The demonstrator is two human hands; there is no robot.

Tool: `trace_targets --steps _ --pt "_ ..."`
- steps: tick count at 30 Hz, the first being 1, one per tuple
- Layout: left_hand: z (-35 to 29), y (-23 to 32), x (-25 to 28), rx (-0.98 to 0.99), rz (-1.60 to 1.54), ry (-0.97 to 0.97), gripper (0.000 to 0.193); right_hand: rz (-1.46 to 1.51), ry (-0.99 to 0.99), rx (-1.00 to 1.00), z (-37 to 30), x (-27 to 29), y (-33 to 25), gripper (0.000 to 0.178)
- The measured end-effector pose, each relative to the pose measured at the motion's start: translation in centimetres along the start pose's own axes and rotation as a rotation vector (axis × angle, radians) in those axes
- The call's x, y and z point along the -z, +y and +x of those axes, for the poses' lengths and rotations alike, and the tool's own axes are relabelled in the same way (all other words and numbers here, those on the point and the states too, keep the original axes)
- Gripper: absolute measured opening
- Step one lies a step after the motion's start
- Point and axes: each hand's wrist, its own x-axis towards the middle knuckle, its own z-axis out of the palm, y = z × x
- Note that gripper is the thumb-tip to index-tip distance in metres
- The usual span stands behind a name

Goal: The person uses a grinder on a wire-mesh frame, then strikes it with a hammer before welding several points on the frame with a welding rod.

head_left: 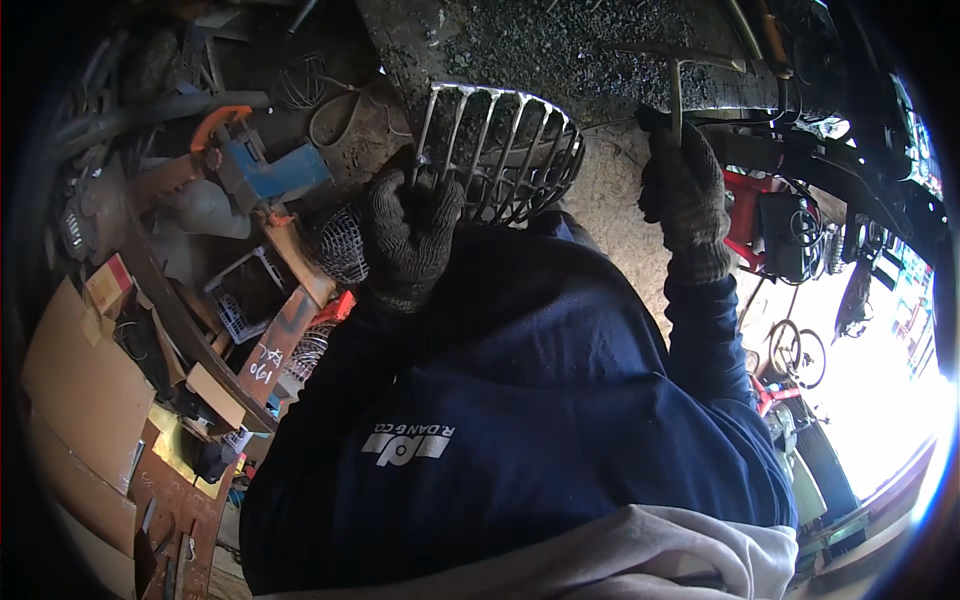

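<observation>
My left hand (412, 235), in a dark knit glove, is closed on the near left edge of a curved metal grille (510, 135). Its bare steel bars run side by side and bend into a basket-like shape, with the far rim catching the light. My right hand (690, 195), gloved the same way, grips the short handle of a chipping hammer (676, 85). The hammer stands upright, its long thin head crosswise over the work surface, right of the grille and apart from it. The glove hides the lower handle.
Dark grit covers the metal work surface (600, 45) ahead. Left are a blue vise-like tool (270, 170), a stack of wire baskets (342, 245), a plastic crate (245, 290) and cardboard (90, 390). A black machine with cables (790, 235) and a bicycle (797, 352) stand right.
</observation>
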Motion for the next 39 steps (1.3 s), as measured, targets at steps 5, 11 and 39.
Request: trace_targets --steps 5,11,39 --pt "-0.7 -0.3 0.9 0.02 -0.185 0.025 0.039 -0.05 0.055 -0.041 1.6 0.1 0.6 0.039" --pt "-0.8 0.7 1.8 -0.189 0.07 0.044 0.045 0.053 0.029 -0.068 2.7 0.2 2.6 0.038" --pt "-0.2 4.2 1.2 -0.156 -0.031 0.148 0.052 -0.129 -0.103 0.386 3.3 1.7 4.4 0.031"
